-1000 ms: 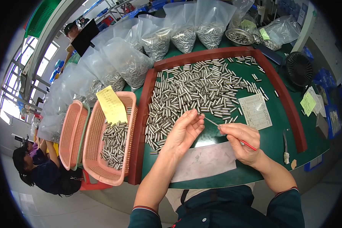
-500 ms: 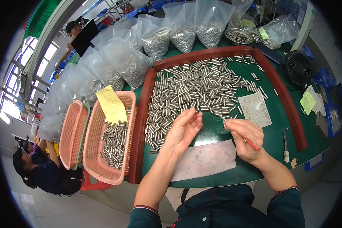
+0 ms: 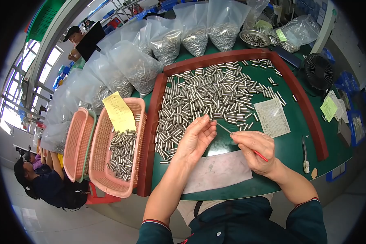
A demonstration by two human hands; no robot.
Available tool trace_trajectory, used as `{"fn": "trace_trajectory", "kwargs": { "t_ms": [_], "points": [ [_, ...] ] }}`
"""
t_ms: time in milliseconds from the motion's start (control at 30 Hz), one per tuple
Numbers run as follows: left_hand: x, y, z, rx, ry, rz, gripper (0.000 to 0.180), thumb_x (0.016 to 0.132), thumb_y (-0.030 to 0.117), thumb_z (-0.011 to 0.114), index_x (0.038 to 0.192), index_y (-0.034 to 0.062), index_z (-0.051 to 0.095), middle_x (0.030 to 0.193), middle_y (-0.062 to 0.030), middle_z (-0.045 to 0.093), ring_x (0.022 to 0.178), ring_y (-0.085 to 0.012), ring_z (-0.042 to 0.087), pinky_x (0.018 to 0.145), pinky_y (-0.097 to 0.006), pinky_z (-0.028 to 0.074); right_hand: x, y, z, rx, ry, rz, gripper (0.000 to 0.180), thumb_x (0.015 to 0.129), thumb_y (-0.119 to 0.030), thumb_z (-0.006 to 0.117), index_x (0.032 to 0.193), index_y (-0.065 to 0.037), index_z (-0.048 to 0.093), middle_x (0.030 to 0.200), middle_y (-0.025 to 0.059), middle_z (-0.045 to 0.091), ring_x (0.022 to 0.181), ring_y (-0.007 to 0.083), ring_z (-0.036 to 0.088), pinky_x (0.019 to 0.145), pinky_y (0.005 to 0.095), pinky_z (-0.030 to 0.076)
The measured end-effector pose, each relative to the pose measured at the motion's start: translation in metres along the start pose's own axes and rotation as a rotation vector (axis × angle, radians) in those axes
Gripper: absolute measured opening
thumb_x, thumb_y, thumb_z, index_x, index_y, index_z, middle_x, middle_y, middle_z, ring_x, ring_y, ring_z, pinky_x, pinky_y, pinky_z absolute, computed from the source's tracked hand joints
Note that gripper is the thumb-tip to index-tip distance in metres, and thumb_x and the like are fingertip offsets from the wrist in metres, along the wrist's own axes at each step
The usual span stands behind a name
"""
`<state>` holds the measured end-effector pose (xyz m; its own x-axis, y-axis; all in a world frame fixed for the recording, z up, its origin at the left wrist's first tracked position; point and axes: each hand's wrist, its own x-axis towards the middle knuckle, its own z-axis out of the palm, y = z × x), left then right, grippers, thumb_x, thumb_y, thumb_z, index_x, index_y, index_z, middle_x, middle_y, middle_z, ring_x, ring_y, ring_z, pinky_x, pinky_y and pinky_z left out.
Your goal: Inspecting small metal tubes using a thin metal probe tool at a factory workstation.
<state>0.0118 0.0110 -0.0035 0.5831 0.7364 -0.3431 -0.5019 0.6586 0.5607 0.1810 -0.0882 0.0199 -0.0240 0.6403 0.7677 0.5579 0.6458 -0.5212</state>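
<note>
My left hand (image 3: 197, 137) is raised above the table, pinching what looks like a small metal cylinder (image 3: 212, 120) between thumb and index finger; the fingertips hide most of it. My right hand (image 3: 256, 151) grips a slim red-handled tool, like a needle file (image 3: 224, 129). Its thin grey shaft reaches up and left to the piece at my left fingertips, and the red end (image 3: 260, 155) sticks out below my palm. Beyond my hands lies a wide heap of short shiny metal cylinders (image 3: 209, 93). Under them rests a stained pale cloth (image 3: 219, 173) on the green table.
A dark red frame (image 3: 301, 103) borders the heap. To the left stand pink baskets (image 3: 94, 173), one part-filled with cylinders under a yellow note (image 3: 120, 112). Filled plastic bags (image 3: 164, 44) line the back. A printed sheet (image 3: 272, 118), a knife-like tool (image 3: 305, 154) and a fan (image 3: 319, 72) are right.
My right hand has moved left, bringing the tool's tip against the piece in my left fingers. My left hand stays about where it was.
</note>
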Motion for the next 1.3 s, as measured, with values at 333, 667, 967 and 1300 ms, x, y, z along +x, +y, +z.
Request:
{"fn": "trace_trajectory", "kwargs": {
  "t_ms": [333, 667, 967, 1300],
  "points": [
    [-0.002, 0.002, 0.004, 0.088, -0.003, 0.036, 0.016, 0.085, 0.014, 0.062, 0.098, 0.0066, 0.056, 0.09, -0.0074, 0.062, 0.08, -0.0132, 0.058, 0.075, -0.027, 0.049, 0.001, 0.001, -0.003, -0.058, 0.067, 0.045, 0.02, 0.071, 0.005, 0.063, 0.091, 0.001, 0.064, 0.085, 0.0133, 0.066, 0.069, 0.0235, 0.065, 0.056, 0.0276, 0.047],
    [-0.005, 0.003, 0.01, 0.201, -0.066, 0.052, 0.032, 0.086, 0.012, 0.058, 0.117, 0.0058, 0.053, 0.093, -0.0034, 0.058, 0.087, -0.0117, 0.054, 0.082, -0.029, 0.046, 0.0, 0.001, -0.004, -0.062, 0.099, 0.074, 0.019, 0.072, 0.006, 0.063, 0.09, 0.002, 0.064, 0.084, 0.0135, 0.066, 0.068, 0.023, 0.065, 0.056, 0.027, 0.046],
    [-0.006, 0.003, 0.007, 0.155, -0.13, 0.048, 0.033, 0.088, 0.013, 0.056, 0.119, 0.0024, 0.051, 0.091, -0.0033, 0.057, 0.084, -0.0113, 0.053, 0.079, -0.028, 0.045, 0.0, 0.0, -0.004, -0.052, 0.097, 0.082, 0.02, 0.071, 0.006, 0.062, 0.091, 0.002, 0.064, 0.083, 0.0135, 0.066, 0.067, 0.0232, 0.064, 0.056, 0.0271, 0.047],
    [-0.044, 0.091, -0.004, 1.578, 1.284, 1.763, 0.049, 0.079, -0.002, 0.058, 0.124, -0.0017, 0.041, 0.116, -0.0143, 0.047, 0.104, -0.0276, 0.048, 0.094, -0.038, 0.036, 0.001, 0.003, -0.009, -0.052, 0.064, 0.058, 0.018, 0.08, 0.008, 0.054, 0.096, 0.005, 0.062, 0.087, 0.0165, 0.065, 0.066, 0.0198, 0.063, 0.059, 0.0259, 0.05]
  ]
}}
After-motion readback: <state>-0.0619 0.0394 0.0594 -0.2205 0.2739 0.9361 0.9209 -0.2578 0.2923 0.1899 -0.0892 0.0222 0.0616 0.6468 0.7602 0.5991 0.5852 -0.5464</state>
